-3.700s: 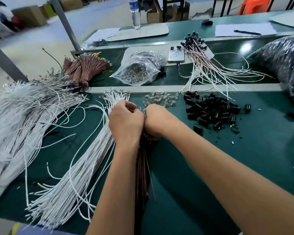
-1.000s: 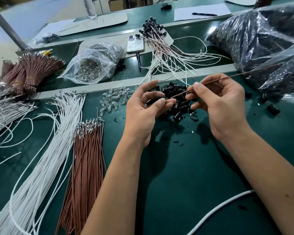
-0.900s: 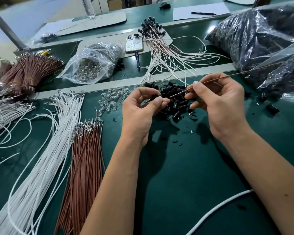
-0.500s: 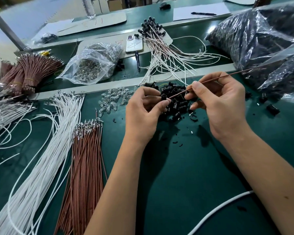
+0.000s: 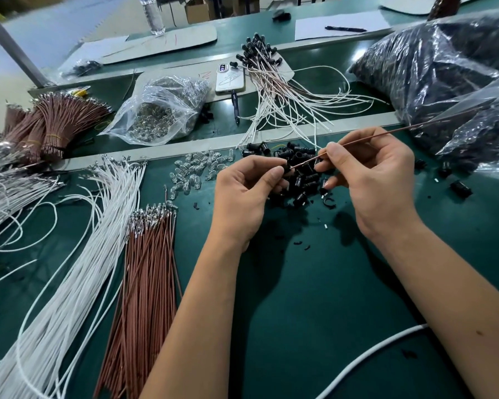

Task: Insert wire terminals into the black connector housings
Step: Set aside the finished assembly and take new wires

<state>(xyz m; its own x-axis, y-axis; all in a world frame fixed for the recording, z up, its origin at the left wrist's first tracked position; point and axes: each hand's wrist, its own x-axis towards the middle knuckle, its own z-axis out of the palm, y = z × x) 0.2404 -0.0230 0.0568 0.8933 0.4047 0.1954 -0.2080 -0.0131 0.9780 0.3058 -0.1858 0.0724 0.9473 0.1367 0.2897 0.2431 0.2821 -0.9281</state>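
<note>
Green matting covers the counter point(image 5: 314, 298), and we see its widest bare stretch just below our wrists, bounded on the left by the loose brown wires point(image 5: 144, 283) and at lower right by one thick white cable point(image 5: 372, 361). A pale metal rail point(image 5: 185, 151) crosses the counter just beyond the work.

Our left hand point(image 5: 242, 191) curls its thumb and fingers round one black connector housing point(image 5: 286, 168), held just above the heap of black housings point(image 5: 300, 174). Our right hand point(image 5: 369, 180) pinches one brown wire point(image 5: 386, 133) between thumb and forefinger; its near tip meets the housing, and its far end runs up and right over a bag. How far the terminal has gone in, we cannot tell.

We count two hands, one wire held, one housing held. The housings in the heap are too many and too overlapped to count. Left of the heap lies a scatter of small clear bulbs point(image 5: 196, 171). White wires point(image 5: 78, 269) fan along the left edge. Beyond the rail lie one clear bag point(image 5: 156, 110), one phone point(image 5: 230, 80), two bundles of tied brown wires point(image 5: 55, 122) and a pile of finished leads point(image 5: 277, 93). Dark bags point(image 5: 444, 67) crowd the right edge.
</note>
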